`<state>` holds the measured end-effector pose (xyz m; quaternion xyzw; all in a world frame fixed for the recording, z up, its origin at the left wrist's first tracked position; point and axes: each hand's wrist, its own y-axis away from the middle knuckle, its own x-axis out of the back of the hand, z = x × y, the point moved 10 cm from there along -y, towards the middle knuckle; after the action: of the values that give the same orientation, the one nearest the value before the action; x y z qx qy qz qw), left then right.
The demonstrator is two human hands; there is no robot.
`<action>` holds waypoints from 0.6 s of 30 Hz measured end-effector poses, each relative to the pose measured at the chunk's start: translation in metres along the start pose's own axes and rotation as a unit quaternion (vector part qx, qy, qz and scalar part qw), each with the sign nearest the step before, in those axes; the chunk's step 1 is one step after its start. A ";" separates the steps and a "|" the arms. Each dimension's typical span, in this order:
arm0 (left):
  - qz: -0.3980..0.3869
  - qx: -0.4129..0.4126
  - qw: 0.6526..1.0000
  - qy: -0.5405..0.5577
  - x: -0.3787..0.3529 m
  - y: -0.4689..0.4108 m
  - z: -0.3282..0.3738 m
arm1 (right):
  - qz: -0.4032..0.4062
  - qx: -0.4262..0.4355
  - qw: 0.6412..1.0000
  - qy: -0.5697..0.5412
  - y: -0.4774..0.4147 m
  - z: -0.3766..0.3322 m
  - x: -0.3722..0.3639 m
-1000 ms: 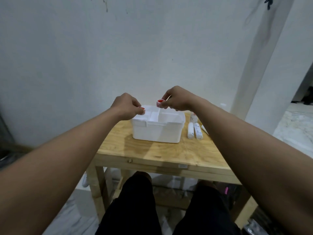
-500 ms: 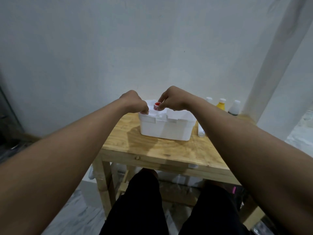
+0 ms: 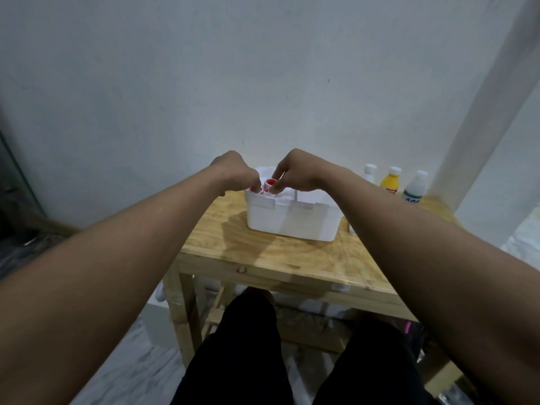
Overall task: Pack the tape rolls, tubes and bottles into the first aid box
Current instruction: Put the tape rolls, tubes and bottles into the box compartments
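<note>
Your right hand (image 3: 295, 173) pinches a red-cored white tape roll (image 3: 269, 186) over the white plastic first aid box (image 3: 292, 217), nine o'clock corner; left hand (image 3: 236, 175) fingers curled alongside. Released askew, it could jam.

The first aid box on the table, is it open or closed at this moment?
Open. The white first aid box shows inner compartments from above, and both hands lower red-and-white tape rolls into it.
</note>
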<state>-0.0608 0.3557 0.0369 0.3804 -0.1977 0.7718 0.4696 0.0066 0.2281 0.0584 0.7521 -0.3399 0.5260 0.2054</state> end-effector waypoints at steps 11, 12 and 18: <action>0.000 -0.011 1.000 -0.021 0.000 -0.004 0.004 | -0.024 -0.017 0.998 0.047 -0.007 -0.002 -0.009; -0.001 -0.012 1.000 -0.021 0.000 -0.004 0.004 | -0.027 -0.019 0.998 0.046 -0.007 -0.002 -0.009; 0.035 -0.034 0.998 -0.035 0.005 -0.006 0.011 | -0.019 -0.028 0.999 0.013 0.000 0.006 0.001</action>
<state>-0.0525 0.3544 0.0473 0.3834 -0.2536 0.7669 0.4478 0.0108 0.2241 0.0574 0.7454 -0.3379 0.5219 0.2407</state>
